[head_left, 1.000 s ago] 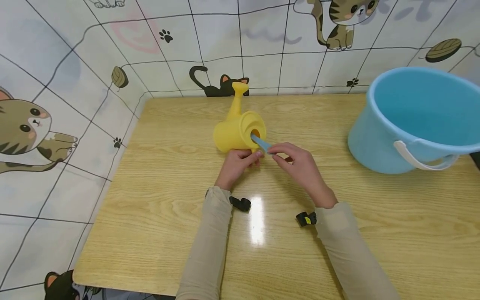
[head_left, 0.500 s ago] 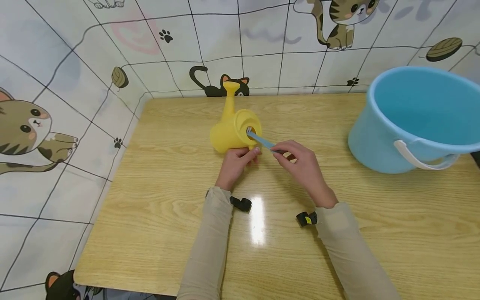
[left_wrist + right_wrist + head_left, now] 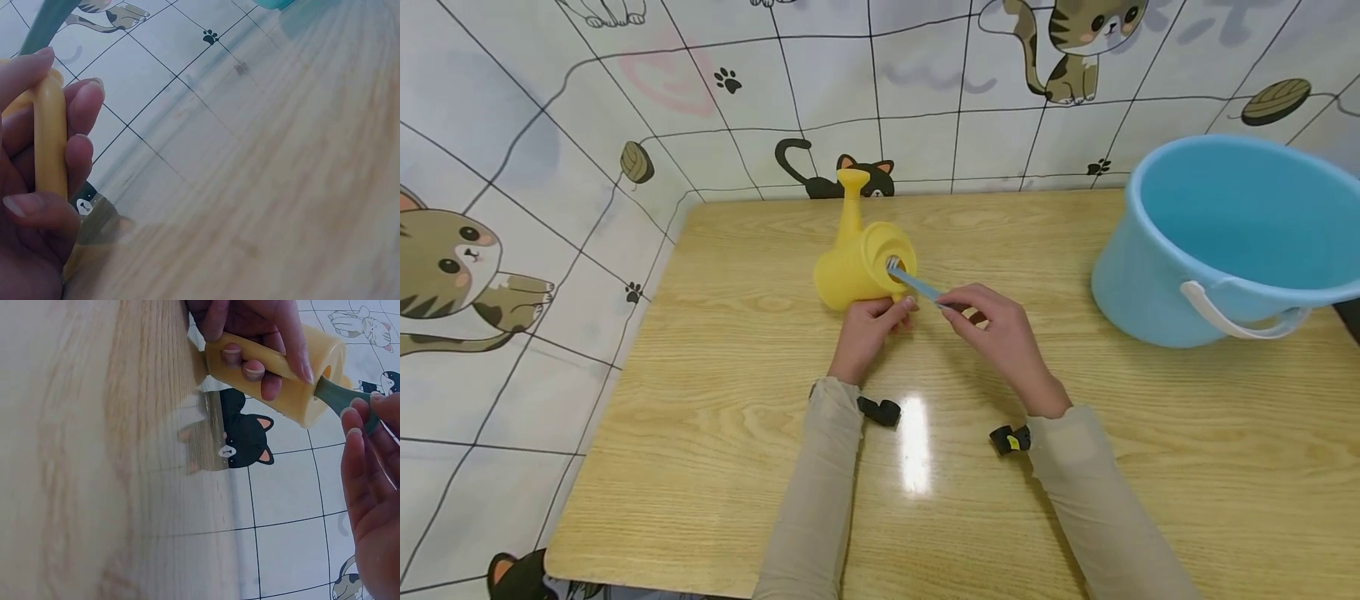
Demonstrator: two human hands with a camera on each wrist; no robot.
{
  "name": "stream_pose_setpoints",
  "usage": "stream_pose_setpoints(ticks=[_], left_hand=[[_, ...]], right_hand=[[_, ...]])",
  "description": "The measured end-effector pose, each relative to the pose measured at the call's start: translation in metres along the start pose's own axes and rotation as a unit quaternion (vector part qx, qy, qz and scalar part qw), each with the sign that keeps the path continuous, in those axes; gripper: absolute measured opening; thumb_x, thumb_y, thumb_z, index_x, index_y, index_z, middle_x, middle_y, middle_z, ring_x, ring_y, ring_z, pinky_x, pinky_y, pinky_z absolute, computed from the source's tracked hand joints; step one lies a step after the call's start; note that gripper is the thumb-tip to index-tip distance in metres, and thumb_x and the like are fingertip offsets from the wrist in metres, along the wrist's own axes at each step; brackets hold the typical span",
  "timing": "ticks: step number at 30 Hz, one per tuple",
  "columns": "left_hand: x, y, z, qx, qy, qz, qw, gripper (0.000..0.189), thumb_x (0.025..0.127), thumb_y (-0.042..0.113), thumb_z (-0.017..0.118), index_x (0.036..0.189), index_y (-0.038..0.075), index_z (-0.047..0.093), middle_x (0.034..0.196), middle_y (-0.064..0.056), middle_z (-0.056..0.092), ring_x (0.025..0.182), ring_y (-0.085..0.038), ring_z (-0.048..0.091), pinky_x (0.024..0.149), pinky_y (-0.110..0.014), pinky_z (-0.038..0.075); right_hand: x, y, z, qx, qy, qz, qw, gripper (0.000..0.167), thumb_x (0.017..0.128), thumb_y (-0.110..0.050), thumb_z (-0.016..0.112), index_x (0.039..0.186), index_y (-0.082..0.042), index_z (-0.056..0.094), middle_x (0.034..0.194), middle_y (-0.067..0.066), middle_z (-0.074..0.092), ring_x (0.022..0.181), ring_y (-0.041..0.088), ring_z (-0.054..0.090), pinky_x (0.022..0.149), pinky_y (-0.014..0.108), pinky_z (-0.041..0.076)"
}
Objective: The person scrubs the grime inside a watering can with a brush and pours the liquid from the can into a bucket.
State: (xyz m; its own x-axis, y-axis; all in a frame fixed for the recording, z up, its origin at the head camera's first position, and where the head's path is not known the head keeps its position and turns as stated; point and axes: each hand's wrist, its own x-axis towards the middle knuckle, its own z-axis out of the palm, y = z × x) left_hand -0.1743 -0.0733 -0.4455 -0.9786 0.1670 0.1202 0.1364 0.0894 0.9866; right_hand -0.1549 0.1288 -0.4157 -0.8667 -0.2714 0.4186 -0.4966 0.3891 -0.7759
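A yellow watering can is tipped on the table, its round opening facing right and its spout pointing toward the back wall. My left hand grips the can's handle, with fingers curled round it in the left wrist view. In my right hand, thumb and fingers pinch a slim light-blue-handled tool. A small whitish, silvery tip shows at the can's opening; its exact kind is unclear. The right wrist view shows the blue handle running from the opening to my fingertips.
A large light-blue bucket with a white handle stands at the right of the wooden table. Tiled walls with cat drawings border the table at the back and left.
The watering can has shifted and turned slightly left. More of the blue tool shows outside the opening, and its whitish tip has come into sight. My right hand has stayed nearly in place.
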Motion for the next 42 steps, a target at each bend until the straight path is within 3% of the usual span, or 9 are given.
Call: stream_pose_setpoints(ticks=[8,13,22,28,33,38,42], left_hand=[[-0.001,-0.001,0.0,0.003,-0.003,0.001,1.0,0.034,0.087,0.028,0.06,0.091,-0.005,0.067,0.076,-0.025,0.061,0.068,-0.038,0.05,0.061,-0.042,0.045],[0.0,-0.001,0.0,0.001,-0.007,0.003,1.0,0.034,0.086,0.028,0.06,0.091,-0.005,0.067,0.076,-0.025,0.06,0.069,-0.04,0.05,0.062,-0.044,0.043],[-0.005,-0.004,-0.004,0.004,-0.018,0.003,0.9998,0.034,0.087,0.027,0.059,0.091,-0.006,0.067,0.076,-0.026,0.06,0.072,-0.039,0.051,0.066,-0.046,0.044],[-0.002,-0.003,-0.003,0.002,-0.017,0.002,0.9998,0.035,0.087,0.027,0.06,0.089,-0.007,0.066,0.077,-0.026,0.06,0.071,-0.04,0.051,0.065,-0.046,0.044],[0.0,-0.002,-0.002,0.006,-0.016,0.006,0.9998,0.035,0.087,0.028,0.059,0.091,-0.006,0.067,0.076,-0.026,0.06,0.071,-0.039,0.05,0.065,-0.046,0.043],[0.001,-0.001,-0.003,0.013,-0.016,0.01,0.9997,0.034,0.086,0.028,0.06,0.09,-0.005,0.067,0.076,-0.025,0.06,0.07,-0.038,0.051,0.064,-0.047,0.043],[0.001,-0.002,-0.002,0.014,-0.012,0.007,0.9998,0.034,0.086,0.028,0.061,0.089,-0.005,0.067,0.076,-0.025,0.06,0.069,-0.037,0.049,0.063,-0.046,0.042]], right_hand=[[-0.002,0.0,0.001,0.002,-0.011,-0.048,0.9988,0.017,0.081,-0.009,0.066,0.097,-0.014,0.069,0.103,-0.006,0.06,0.091,0.009,0.055,0.063,0.026,0.048],[-0.001,0.002,0.002,-0.009,-0.001,-0.049,0.9987,0.018,0.08,-0.007,0.067,0.096,-0.013,0.069,0.103,-0.007,0.06,0.092,0.009,0.055,0.063,0.025,0.048],[-0.005,-0.001,0.009,0.008,-0.032,-0.053,0.998,0.02,0.082,-0.006,0.064,0.101,-0.011,0.068,0.103,-0.002,0.061,0.091,0.012,0.057,0.065,0.025,0.049],[-0.004,0.001,0.008,0.02,-0.028,-0.022,0.9992,0.018,0.084,-0.018,0.063,0.102,-0.019,0.067,0.102,-0.01,0.061,0.088,0.006,0.056,0.066,0.028,0.049],[-0.003,-0.003,0.005,0.045,-0.025,0.039,0.9979,0.019,0.085,-0.03,0.06,0.103,-0.027,0.066,0.099,-0.01,0.062,0.084,0.008,0.058,0.067,0.03,0.047],[-0.001,-0.019,-0.002,0.112,-0.022,0.084,0.9899,0.019,0.087,-0.02,0.059,0.105,-0.016,0.065,0.092,0.004,0.063,0.072,0.019,0.056,0.059,0.024,0.044],[0.0,-0.033,-0.006,0.163,-0.005,0.098,0.9817,0.021,0.088,-0.014,0.058,0.106,-0.005,0.063,0.091,0.009,0.064,0.074,0.023,0.057,0.058,0.027,0.045]])
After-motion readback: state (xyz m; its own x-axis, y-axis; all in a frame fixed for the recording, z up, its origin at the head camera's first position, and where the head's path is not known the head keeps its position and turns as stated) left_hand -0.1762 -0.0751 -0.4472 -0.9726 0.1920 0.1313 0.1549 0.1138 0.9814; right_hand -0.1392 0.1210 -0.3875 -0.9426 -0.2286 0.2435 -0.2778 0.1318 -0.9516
